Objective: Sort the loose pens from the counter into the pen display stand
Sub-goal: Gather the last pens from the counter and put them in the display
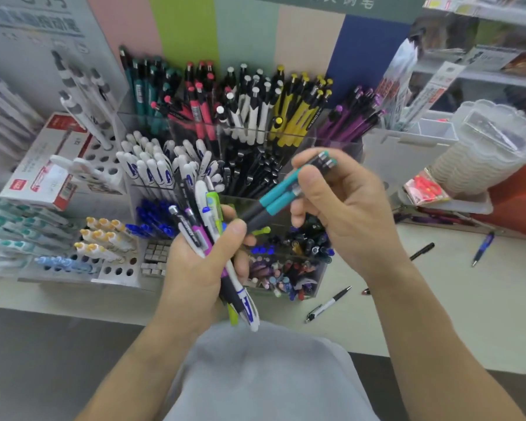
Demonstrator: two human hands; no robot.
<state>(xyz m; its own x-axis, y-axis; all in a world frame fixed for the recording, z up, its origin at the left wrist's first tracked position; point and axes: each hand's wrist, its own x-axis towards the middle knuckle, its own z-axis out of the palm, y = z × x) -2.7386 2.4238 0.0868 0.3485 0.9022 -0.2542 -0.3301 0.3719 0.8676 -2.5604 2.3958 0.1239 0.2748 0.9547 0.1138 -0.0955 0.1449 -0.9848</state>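
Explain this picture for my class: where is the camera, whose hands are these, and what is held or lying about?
There is no machine: a person wears the camera on the head, looking down at their own hands. The left hand grips a bunch of mixed pens. The right hand pinches two teal pens in its fingers. Behind stands the display stand, pens sorted by colour. Loose on the counter lie a white pen, a black pen and a blue pen.

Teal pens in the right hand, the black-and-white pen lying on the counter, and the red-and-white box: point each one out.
teal pens (pixel 281 194): head view, on the teal barrel section.
black-and-white pen (pixel 328 304): head view, on the white barrel.
red-and-white box (pixel 47 165): head view, on its top face.
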